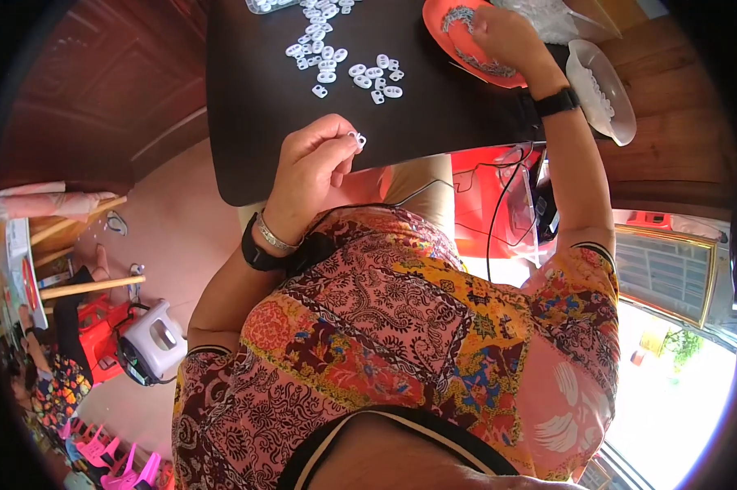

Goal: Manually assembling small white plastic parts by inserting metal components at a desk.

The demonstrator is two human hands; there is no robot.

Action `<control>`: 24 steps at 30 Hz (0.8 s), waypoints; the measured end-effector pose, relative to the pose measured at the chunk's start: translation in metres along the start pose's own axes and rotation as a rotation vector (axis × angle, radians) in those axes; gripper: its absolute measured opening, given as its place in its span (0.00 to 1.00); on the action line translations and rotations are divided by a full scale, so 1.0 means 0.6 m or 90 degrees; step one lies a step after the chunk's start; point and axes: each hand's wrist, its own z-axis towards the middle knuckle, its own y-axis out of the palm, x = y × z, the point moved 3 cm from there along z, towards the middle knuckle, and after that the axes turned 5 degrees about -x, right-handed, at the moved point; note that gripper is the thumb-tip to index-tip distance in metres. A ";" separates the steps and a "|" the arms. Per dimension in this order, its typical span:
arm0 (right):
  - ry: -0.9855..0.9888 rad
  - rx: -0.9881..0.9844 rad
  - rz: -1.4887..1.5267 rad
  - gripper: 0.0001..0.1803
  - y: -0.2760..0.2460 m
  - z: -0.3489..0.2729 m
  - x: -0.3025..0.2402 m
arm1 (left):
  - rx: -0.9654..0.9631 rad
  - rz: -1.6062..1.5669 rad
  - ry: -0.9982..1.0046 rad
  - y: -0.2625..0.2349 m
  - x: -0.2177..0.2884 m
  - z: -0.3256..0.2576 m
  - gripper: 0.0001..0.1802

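Note:
My left hand (319,155) is held over the near edge of the dark table (254,114), its thumb and fingers pinching a small white plastic piece with holes (359,140). At the far right, my right hand (511,41) reaches over an orange-red plate (511,81). Small grey metal-looking bits (458,18) lie on that plate. The right fingers are curled together, and whatever they hold is too small to make out. Several loose white two-holed pieces (375,77) lie beyond my left hand, and more of them (326,65) trail toward the far edge.
A translucent bowl (626,126) with white bits stands right of my right wrist, near a clear plastic bag (548,18). A clear container (262,6) sits at the far left. Cables (507,196) hang below the table edge. Another person (58,380) is at lower left.

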 end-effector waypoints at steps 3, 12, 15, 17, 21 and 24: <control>0.102 0.053 0.477 0.08 -0.100 -0.030 0.004 | -0.017 0.002 -0.011 0.003 0.005 0.002 0.09; 0.022 -0.038 1.050 0.06 -0.154 -0.082 -0.143 | -0.004 0.021 -0.022 0.002 0.004 0.002 0.10; -0.049 -0.106 1.172 0.07 -0.158 -0.090 -0.194 | -0.002 0.025 -0.024 0.001 0.004 0.001 0.10; -0.058 -0.134 1.198 0.07 -0.154 -0.093 -0.219 | -0.001 0.016 -0.021 0.001 0.005 -0.002 0.09; -0.064 -0.138 1.237 0.09 -0.153 -0.104 -0.250 | 0.018 0.057 -0.018 0.006 0.011 -0.007 0.09; -0.060 -0.129 1.234 0.09 -0.155 -0.110 -0.260 | 0.029 0.060 -0.014 0.005 0.008 -0.009 0.10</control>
